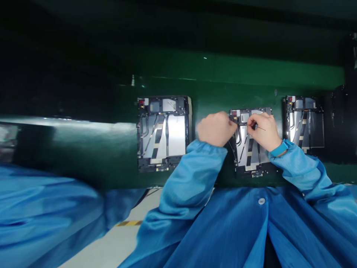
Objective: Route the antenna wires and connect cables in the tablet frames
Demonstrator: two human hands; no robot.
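Note:
An opened tablet-like device [242, 152] lies in front of me, its inside showing silver plates, black cables and small boards. At its upper left corner, my left hand [216, 128] is closed, thumb and fingertips together; what they hold, if anything, is hidden. My right hand [263, 130] is over the device's upper part, with thumb and forefinger pinched. A thin black wire [260, 128] sticks out of that pinch towards the right. A blue band [279, 149] circles the right wrist.
A similar opened device [176, 136] lies to the left, and another [299, 128] to the right, on the green work surface [208, 95]. Another person's blue sleeve [50, 216] is at the lower left. Dark objects [341, 123] stand at the far right.

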